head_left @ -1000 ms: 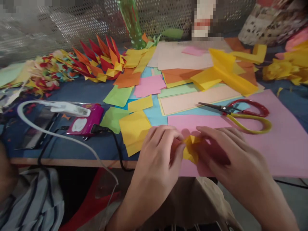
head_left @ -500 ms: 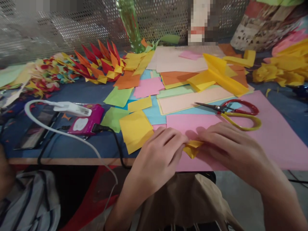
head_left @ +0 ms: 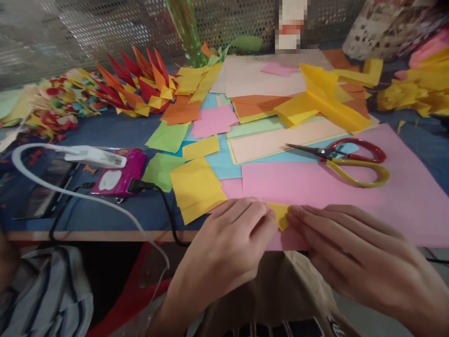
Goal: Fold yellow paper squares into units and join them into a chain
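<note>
- On my head feed, the left hand [head_left: 235, 234] has its thumb and curled fingers closed over the left end of a small yellow paper piece [head_left: 281, 215].
- The right hand [head_left: 354, 248] has its fingertips brought together on the right end, so the piece sits between both hands; I can see only its middle, the rest being covered by fingers.
- Beneath it I see a large pink sheet [head_left: 308, 185], reaching the front edge of the counter [head_left: 94, 214].
- Just beyond the right hand, scissors [head_left: 322, 153] lie on the papers, blades pointing left, one handle loop red, the other yellow.
- Near the left hand I have overlapping yellow squares [head_left: 196, 189], with green paper [head_left: 163, 172] next to them.
- Further left, a white cable [head_left: 105, 201] loops past a glossy purple box [head_left: 121, 175].
- Past the scissors, a creased yellow paper form [head_left: 322, 105] lies across flat orange and peach sheets.
- At the back I make out a spiky ring [head_left: 140, 89] of pointed red, orange and yellow folds, and a green translucent bottle [head_left: 192, 44] before a perforated panel [head_left: 238, 35].
</note>
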{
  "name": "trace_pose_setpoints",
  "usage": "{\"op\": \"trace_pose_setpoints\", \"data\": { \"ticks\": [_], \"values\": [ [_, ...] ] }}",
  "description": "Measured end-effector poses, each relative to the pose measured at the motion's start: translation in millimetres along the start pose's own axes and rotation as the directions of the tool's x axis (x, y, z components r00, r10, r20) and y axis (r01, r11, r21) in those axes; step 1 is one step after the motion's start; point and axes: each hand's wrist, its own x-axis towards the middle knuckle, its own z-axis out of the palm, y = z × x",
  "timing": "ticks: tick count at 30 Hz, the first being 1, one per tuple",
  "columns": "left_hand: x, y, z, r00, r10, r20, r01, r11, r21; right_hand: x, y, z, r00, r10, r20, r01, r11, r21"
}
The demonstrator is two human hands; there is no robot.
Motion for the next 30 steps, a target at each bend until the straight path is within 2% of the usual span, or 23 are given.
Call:
{"op": "trace_pose_setpoints", "data": {
  "ticks": [5,10,15,20,24,27,30],
  "values": [
    [0,2,2.0,0.999,-0.01,-0.048,0.013,0.998,0.068,-2,-9,3,0.998,0.057,-0.029,-0.057,0.998,0.017],
    [3,-2,-3.6,1.0,0.003,-0.016,-0.002,0.998,0.059,-11,0,4,0.995,0.08,0.068,-0.086,0.992,0.091],
    [7,-9,-4.8,0.999,-0.002,-0.05,0.002,1.0,-0.013,-15,-1,5,0.971,0.185,0.148,-0.215,0.951,0.221],
    [8,-14,-5.4,1.0,-0.022,-0.01,0.021,0.998,-0.064,-5,-8,4,0.954,0.26,0.148,-0.292,0.918,0.268],
    [12,-15,-6.2,0.999,-0.04,0.007,0.041,0.994,-0.105,9,-11,6,0.951,0.301,0.076,-0.31,0.911,0.272],
    [14,-14,-4.8,0.995,-0.102,0.001,0.1,0.983,-0.157,19,-17,8,0.922,0.382,0.063,-0.384,0.884,0.265],
    [14,-12,-3.0,0.989,-0.146,0.017,0.146,0.964,-0.222,25,-27,9,0.851,0.522,0.065,-0.515,0.803,0.3]
  ]
}}
